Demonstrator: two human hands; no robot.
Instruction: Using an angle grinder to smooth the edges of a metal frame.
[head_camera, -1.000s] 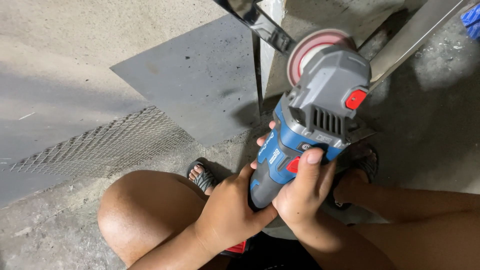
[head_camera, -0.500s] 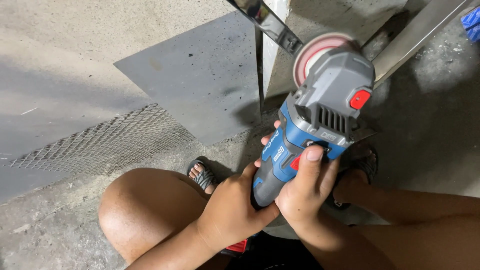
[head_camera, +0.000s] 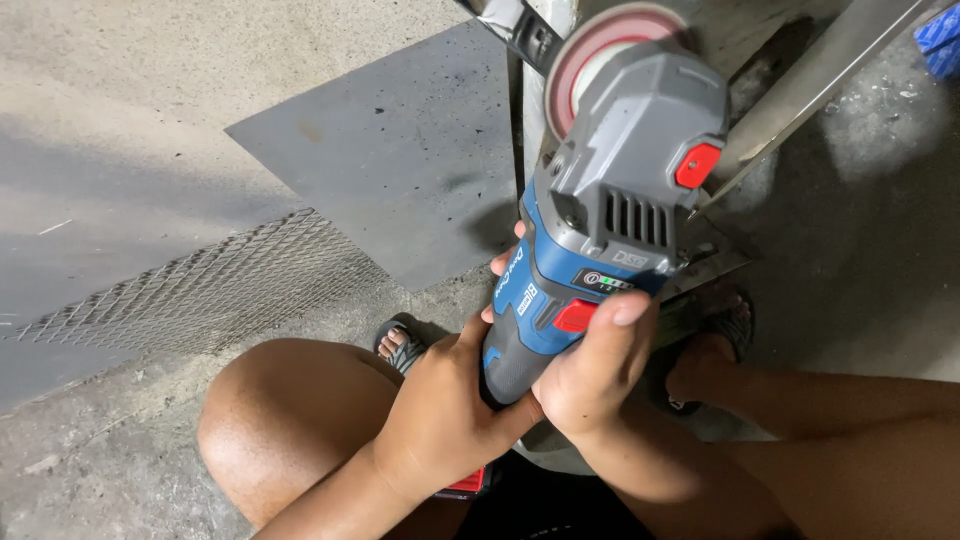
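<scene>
I hold a blue and grey cordless angle grinder (head_camera: 600, 230) with both hands, pointing away from me. My left hand (head_camera: 445, 410) wraps the lower part of its handle. My right hand (head_camera: 590, 375) grips the body higher up, thumb beside the red switch. The grinder's reddish disc (head_camera: 590, 45) sits against an upright metal piece (head_camera: 530, 60) at the top of the view. I am squatting, my knees to either side.
A flat dark metal sheet (head_camera: 400, 160) lies on the concrete floor ahead. A strip of expanded metal mesh (head_camera: 200, 290) lies to the left. A long angled metal bar (head_camera: 820, 70) runs to the upper right. My sandalled feet (head_camera: 400, 345) rest below the grinder.
The grinder and both hands have shifted slightly forward and to the right, so the disc sits a little higher in view. The grip is unchanged.
</scene>
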